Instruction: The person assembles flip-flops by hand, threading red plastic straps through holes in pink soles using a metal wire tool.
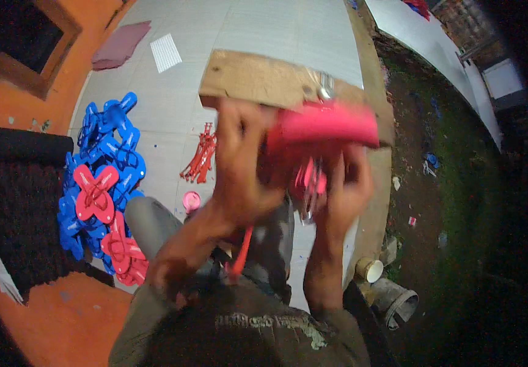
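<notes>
1. Left hand [239,165]: raised, fingers curled around the left end of a red-pink flip-flop sole [325,125]; image blurred, exact contact unclear.
2. Right hand [343,189]: below the sole, fingers closed on its underside and on a pink strap [310,177] hanging there.
3. Sole sits at the near edge of a wooden board [258,79], just under a metal fitting [325,88].
4. Left side: pile of blue and red sandals [102,183] against the dark mat [22,220].
5. Loose red straps [201,156] lie on pale tile [172,116], open floor beyond them.
6. Right side: tile edge drops to dirt ground [435,183]; grey pipe [395,300] near.
</notes>
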`<state>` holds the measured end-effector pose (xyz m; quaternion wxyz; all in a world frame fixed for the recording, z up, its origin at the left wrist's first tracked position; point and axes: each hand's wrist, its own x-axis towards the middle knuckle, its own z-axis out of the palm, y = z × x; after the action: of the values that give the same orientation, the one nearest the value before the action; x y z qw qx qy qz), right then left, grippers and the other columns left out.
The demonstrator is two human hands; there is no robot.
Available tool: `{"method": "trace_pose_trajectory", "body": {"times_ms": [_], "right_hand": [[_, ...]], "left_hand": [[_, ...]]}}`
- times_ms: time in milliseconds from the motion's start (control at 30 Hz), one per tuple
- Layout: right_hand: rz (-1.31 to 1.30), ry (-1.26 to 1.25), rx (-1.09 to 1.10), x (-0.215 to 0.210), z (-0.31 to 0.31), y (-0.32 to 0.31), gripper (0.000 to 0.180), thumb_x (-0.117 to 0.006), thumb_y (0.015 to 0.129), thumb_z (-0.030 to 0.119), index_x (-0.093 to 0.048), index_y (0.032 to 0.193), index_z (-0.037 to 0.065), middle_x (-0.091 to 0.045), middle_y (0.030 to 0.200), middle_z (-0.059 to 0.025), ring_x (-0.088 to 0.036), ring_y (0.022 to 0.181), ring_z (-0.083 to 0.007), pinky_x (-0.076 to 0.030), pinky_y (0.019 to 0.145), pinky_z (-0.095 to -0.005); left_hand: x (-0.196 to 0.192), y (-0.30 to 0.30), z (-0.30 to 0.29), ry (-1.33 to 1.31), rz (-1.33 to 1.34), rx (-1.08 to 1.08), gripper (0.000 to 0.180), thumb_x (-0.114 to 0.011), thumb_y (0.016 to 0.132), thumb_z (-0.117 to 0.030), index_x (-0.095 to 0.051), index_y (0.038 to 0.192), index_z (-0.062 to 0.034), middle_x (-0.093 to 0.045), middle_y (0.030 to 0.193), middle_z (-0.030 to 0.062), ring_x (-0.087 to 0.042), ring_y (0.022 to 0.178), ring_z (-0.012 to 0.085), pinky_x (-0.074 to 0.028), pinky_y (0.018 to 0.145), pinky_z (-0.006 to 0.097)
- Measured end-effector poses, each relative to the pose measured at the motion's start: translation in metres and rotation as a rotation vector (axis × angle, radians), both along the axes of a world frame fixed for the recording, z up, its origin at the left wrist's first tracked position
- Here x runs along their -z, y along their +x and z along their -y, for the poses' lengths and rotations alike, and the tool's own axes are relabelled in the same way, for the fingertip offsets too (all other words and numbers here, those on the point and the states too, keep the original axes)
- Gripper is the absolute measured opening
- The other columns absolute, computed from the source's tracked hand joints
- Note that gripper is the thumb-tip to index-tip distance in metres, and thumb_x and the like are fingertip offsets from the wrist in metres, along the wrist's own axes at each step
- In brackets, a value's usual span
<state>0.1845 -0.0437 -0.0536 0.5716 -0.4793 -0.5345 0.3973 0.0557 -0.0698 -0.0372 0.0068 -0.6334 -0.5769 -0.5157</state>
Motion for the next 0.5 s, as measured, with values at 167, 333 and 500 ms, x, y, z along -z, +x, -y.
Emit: {"method": "trace_pose_trajectory", "body": {"times_ms": [167, 333, 500], "right_hand": [[0.057, -0.057, -0.063, 0.014, 0.008, 0.008, 0.009, -0.060, 0.077, 0.005, -0.056, 0.084, 0.001, -0.058, 0.071, -0.0042, -0.055, 0.067, -0.0116, -0.044, 0.058, -0.0247], [0.190, -0.225, -0.394, 0.101, 0.063, -0.021, 0.019, -0.058, 0.079, 0.014, -0.057, 0.091, -0.002, -0.062, 0.077, -0.0124, -0.059, 0.068, -0.0214, -0.045, 0.062, -0.0339], [0.111, -0.263, -0.317, 0.133, 0.098, -0.019, 0.029, -0.053, 0.084, 0.022, -0.055, 0.103, 0.000, -0.060, 0.075, -0.0115, -0.057, 0.068, -0.0204, -0.044, 0.064, -0.0313]], "left_hand": [[0.017, -0.011, 0.005, 0.056, 0.292, -0.275, 0.047, -0.073, 0.061, -0.019, -0.046, 0.096, -0.0025, -0.041, 0.091, 0.0120, -0.042, 0.082, 0.0245, -0.035, 0.071, 0.034], [0.121, -0.013, 0.039, -0.340, 0.857, 0.087, 0.032, -0.063, 0.077, -0.025, -0.052, 0.091, 0.0009, -0.055, 0.076, 0.0056, -0.049, 0.068, 0.0131, -0.041, 0.063, 0.027], [0.135, -0.011, 0.069, -0.510, 0.847, 0.227, 0.030, -0.060, 0.080, -0.023, -0.057, 0.094, 0.0033, -0.061, 0.081, 0.0052, -0.053, 0.070, 0.0087, -0.044, 0.061, 0.022]]}}
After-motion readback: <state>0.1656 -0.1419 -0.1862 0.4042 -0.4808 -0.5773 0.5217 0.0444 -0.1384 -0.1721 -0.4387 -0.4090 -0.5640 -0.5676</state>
